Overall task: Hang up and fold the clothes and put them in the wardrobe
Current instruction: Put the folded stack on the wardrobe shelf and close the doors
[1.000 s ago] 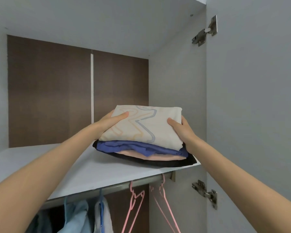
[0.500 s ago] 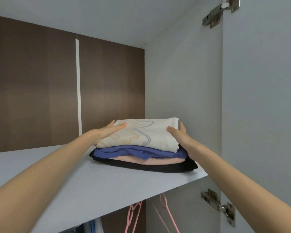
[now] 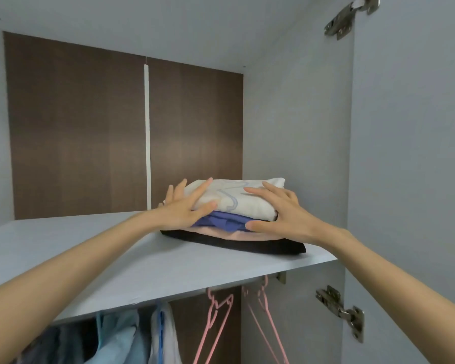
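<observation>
Stack (image 3: 247, 206) beside wardrobe wall (image 3: 294, 140) — hangers (image 3: 210, 294), perhaps two, below.

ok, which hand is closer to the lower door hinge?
Right. The right hand presses the folded stack at its right end, up-left of the lower hinge; the left hand presses its left end, farther.

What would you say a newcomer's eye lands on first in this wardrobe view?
Probably the stack of folded clothes on the upper shelf, near its right end: cream on top, then blue, pink and black. The left hand and right hand lie on it with fingers spread. Below the shelf, pink hangers hang empty at right.
</observation>
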Motion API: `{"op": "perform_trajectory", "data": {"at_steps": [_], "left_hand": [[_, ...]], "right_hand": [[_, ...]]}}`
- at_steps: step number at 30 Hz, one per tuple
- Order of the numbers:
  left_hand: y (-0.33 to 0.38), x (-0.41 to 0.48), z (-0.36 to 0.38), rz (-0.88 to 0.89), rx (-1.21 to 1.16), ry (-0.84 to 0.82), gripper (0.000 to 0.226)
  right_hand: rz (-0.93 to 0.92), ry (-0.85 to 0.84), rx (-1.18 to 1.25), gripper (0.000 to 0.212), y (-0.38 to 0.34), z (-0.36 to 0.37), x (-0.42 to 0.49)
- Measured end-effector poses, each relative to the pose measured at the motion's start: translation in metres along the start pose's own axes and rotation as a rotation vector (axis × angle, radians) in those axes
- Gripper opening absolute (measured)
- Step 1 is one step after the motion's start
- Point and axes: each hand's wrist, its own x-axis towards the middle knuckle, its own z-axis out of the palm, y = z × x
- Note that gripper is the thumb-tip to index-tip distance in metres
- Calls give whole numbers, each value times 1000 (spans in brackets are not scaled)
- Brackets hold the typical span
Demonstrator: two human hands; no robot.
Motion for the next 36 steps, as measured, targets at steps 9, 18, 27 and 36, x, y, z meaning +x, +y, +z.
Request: {"op": "perform_trajectory", "data": {"at_steps": [9, 18, 27, 36], "left_hand": [[-4, -25, 16, 113, 376, -96, 98], [-20, 15, 27, 72, 530, -73, 82], [-44, 82, 36, 29, 403, -151, 80], [-55, 143, 50, -24, 420, -178, 79]], "right_hand": [[-93, -113, -348, 104, 9, 1, -7], [-52, -30, -518, 96, -6, 13, 8], [49, 34, -649, 84, -13, 49, 57], [146, 49, -771, 68, -8, 73, 103]]}}
